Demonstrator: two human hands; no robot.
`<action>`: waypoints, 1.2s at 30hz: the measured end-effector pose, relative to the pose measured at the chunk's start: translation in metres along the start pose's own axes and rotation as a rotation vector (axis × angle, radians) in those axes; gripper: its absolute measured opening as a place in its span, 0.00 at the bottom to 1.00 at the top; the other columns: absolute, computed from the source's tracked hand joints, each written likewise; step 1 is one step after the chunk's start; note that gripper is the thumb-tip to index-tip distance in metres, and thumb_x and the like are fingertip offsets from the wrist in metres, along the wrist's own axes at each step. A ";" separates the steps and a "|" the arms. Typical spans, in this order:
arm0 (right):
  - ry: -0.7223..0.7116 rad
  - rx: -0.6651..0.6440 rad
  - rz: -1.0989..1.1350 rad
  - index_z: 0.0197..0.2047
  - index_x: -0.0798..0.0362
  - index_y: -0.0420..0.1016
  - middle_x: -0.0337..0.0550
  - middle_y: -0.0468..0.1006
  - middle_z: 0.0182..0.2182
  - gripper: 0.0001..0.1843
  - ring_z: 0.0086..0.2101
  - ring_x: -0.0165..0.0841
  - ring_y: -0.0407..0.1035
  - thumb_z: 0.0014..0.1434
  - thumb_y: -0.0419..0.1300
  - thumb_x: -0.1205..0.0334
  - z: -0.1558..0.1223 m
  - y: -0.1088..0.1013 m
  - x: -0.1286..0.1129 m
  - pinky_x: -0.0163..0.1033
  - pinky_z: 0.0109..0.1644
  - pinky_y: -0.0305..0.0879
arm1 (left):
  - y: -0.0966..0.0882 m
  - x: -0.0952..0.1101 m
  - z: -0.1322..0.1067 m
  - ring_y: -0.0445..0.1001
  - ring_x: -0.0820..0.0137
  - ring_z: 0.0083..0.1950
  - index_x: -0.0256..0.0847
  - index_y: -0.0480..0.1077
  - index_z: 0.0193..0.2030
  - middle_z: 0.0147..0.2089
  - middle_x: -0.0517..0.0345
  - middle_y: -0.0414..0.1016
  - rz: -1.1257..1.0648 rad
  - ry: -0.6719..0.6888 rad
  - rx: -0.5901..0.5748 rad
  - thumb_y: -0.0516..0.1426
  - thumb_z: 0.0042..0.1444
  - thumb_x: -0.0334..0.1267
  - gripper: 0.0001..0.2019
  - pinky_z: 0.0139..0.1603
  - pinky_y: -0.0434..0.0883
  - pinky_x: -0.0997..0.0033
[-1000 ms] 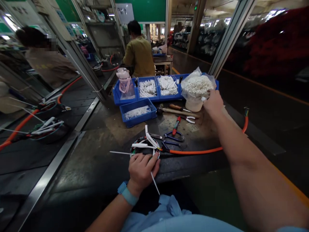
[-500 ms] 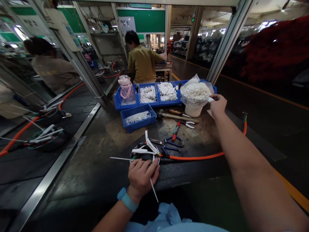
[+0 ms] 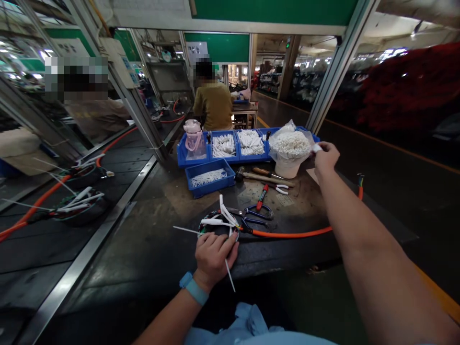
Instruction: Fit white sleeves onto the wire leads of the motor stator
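My left hand (image 3: 214, 255) is closed over the near rim of a wire-wound ring (image 3: 205, 224), which looks like a motor stator, on the dark workbench. White sleeves (image 3: 212, 222) lie over it, and a thin white tie (image 3: 230, 275) sticks out below my fingers. An orange cable (image 3: 287, 235) runs from the ring to the right. Out to the far right, my right hand (image 3: 326, 157) pinches a small white piece (image 3: 316, 148), whose kind I cannot make out. It is beside the plastic-lined tub (image 3: 287, 168) heaped with white sticks or tubes (image 3: 292, 143).
Blue bins (image 3: 223, 158) of white sleeves and a pink bottle (image 3: 194, 136) stand at the back. A blue tray (image 3: 210, 188) holds thin white ties. Around it lie a hammer (image 3: 266, 178), scissors (image 3: 257, 211) and a red-handled tool (image 3: 263, 196). Two co-workers sit beyond.
The camera view has tipped up slightly, so the bench scene sits lower and a little to the right. Both hands stay in about the same places.
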State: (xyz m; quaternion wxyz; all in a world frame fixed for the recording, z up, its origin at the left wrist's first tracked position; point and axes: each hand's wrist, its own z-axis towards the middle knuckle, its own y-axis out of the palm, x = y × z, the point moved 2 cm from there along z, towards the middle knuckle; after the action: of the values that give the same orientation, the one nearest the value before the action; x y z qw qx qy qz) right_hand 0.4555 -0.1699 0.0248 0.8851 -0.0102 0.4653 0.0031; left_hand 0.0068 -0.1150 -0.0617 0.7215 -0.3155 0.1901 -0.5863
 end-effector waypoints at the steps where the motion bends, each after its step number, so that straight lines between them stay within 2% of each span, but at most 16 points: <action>1: -0.021 0.021 0.082 0.34 0.54 0.62 0.39 0.68 0.26 0.04 0.25 0.35 0.68 0.51 0.51 0.69 -0.003 -0.002 -0.010 0.40 0.28 0.69 | 0.000 0.000 0.000 0.66 0.69 0.31 0.45 0.69 0.46 0.33 0.61 0.72 0.001 0.003 -0.001 0.57 0.54 0.34 0.12 0.41 0.60 0.62; 3: -0.134 -0.004 0.307 0.36 0.53 0.59 0.40 0.70 0.28 0.04 0.25 0.34 0.69 0.55 0.51 0.66 -0.021 -0.009 -0.036 0.39 0.27 0.69 | 0.000 0.000 0.000 0.66 0.69 0.31 0.45 0.69 0.46 0.33 0.61 0.72 0.003 0.004 -0.006 0.57 0.54 0.34 0.12 0.40 0.60 0.62; 5: -0.305 -0.158 0.415 0.38 0.53 0.60 0.42 0.71 0.30 0.07 0.27 0.35 0.70 0.56 0.55 0.64 -0.057 -0.018 -0.069 0.40 0.30 0.70 | 0.000 0.001 0.000 0.66 0.68 0.31 0.45 0.69 0.46 0.32 0.61 0.72 0.004 0.000 -0.012 0.57 0.54 0.35 0.11 0.40 0.60 0.62; 7: -0.425 -0.316 0.431 0.38 0.53 0.64 0.42 0.72 0.31 0.08 0.30 0.35 0.70 0.54 0.59 0.66 -0.109 -0.030 -0.103 0.40 0.35 0.70 | 0.001 0.003 -0.001 0.66 0.67 0.32 0.44 0.68 0.46 0.32 0.60 0.72 0.007 -0.010 -0.030 0.57 0.55 0.35 0.11 0.40 0.60 0.62; 10: -0.472 -0.602 0.402 0.41 0.53 0.67 0.45 0.73 0.35 0.08 0.35 0.38 0.70 0.56 0.56 0.69 -0.193 -0.057 -0.141 0.42 0.39 0.68 | -0.002 0.004 -0.004 0.68 0.65 0.37 0.44 0.67 0.48 0.36 0.58 0.72 -0.016 -0.046 -0.104 0.56 0.56 0.36 0.12 0.45 0.61 0.58; 13: -0.530 -0.957 0.444 0.46 0.51 0.66 0.48 0.72 0.41 0.13 0.41 0.40 0.68 0.59 0.51 0.72 -0.261 -0.091 -0.157 0.44 0.42 0.68 | -0.012 0.004 -0.006 0.64 0.60 0.51 0.38 0.59 0.56 0.51 0.49 0.65 -0.146 -0.105 -0.112 0.57 0.55 0.38 0.22 0.54 0.59 0.55; 14: -0.510 -1.038 0.460 0.49 0.50 0.64 0.49 0.71 0.43 0.15 0.43 0.40 0.68 0.60 0.49 0.72 -0.278 -0.102 -0.156 0.45 0.42 0.68 | -0.018 0.003 -0.008 0.61 0.59 0.54 0.36 0.56 0.57 0.55 0.46 0.61 -0.199 -0.142 -0.083 0.57 0.54 0.39 0.25 0.55 0.59 0.56; 16: -0.458 -1.104 0.488 0.53 0.48 0.60 0.50 0.69 0.46 0.17 0.45 0.41 0.66 0.62 0.47 0.71 -0.301 -0.120 -0.148 0.47 0.43 0.68 | -0.028 0.000 -0.010 0.58 0.59 0.57 0.35 0.53 0.59 0.57 0.44 0.58 -0.300 -0.227 -0.019 0.58 0.52 0.40 0.29 0.57 0.60 0.57; 18: -0.433 -1.118 0.488 0.56 0.47 0.58 0.51 0.67 0.49 0.18 0.47 0.43 0.64 0.63 0.47 0.70 -0.316 -0.132 -0.135 0.50 0.44 0.68 | -0.036 -0.002 -0.013 0.61 0.61 0.55 0.36 0.52 0.59 0.54 0.46 0.61 -0.382 -0.295 -0.017 0.58 0.53 0.39 0.29 0.56 0.61 0.59; 20: -0.426 -1.095 0.456 0.56 0.47 0.57 0.50 0.66 0.50 0.20 0.48 0.43 0.63 0.63 0.47 0.71 -0.327 -0.138 -0.122 0.51 0.45 0.67 | -0.039 -0.004 -0.016 0.63 0.63 0.52 0.37 0.53 0.58 0.51 0.48 0.64 -0.432 -0.318 -0.072 0.57 0.53 0.39 0.28 0.55 0.62 0.60; 23: -0.414 -1.074 0.385 0.57 0.46 0.57 0.50 0.65 0.50 0.21 0.49 0.42 0.62 0.62 0.46 0.73 -0.337 -0.141 -0.105 0.51 0.46 0.67 | -0.041 -0.005 -0.016 0.64 0.63 0.52 0.38 0.54 0.57 0.50 0.50 0.65 -0.427 -0.298 -0.142 0.57 0.53 0.39 0.26 0.56 0.61 0.59; 26: -0.395 -1.109 0.333 0.56 0.45 0.56 0.49 0.65 0.51 0.21 0.50 0.41 0.62 0.62 0.45 0.72 -0.344 -0.141 -0.095 0.52 0.46 0.67 | -0.041 -0.006 -0.012 0.62 0.61 0.53 0.38 0.56 0.56 0.50 0.51 0.66 -0.382 -0.254 -0.155 0.57 0.53 0.39 0.24 0.57 0.59 0.57; 32: -0.340 -1.156 0.311 0.56 0.40 0.54 0.46 0.65 0.51 0.23 0.50 0.41 0.62 0.61 0.46 0.72 -0.347 -0.146 -0.089 0.53 0.46 0.68 | -0.042 -0.009 -0.009 0.61 0.60 0.54 0.37 0.59 0.55 0.49 0.51 0.67 -0.289 -0.215 -0.181 0.57 0.54 0.39 0.22 0.57 0.58 0.55; 36: -0.361 -1.160 0.346 0.55 0.41 0.55 0.45 0.65 0.52 0.22 0.50 0.40 0.62 0.60 0.46 0.72 -0.342 -0.133 -0.096 0.52 0.48 0.67 | -0.040 -0.008 -0.008 0.59 0.57 0.55 0.37 0.65 0.50 0.47 0.49 0.68 -0.140 -0.211 -0.256 0.57 0.54 0.45 0.19 0.58 0.55 0.52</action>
State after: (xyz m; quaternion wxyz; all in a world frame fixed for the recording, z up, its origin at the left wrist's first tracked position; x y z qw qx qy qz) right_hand 0.1218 -0.3096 -0.0879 0.7867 -0.4124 0.2263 0.3998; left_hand -0.0292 -0.1132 -0.0414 0.6487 -0.4772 0.1639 -0.5697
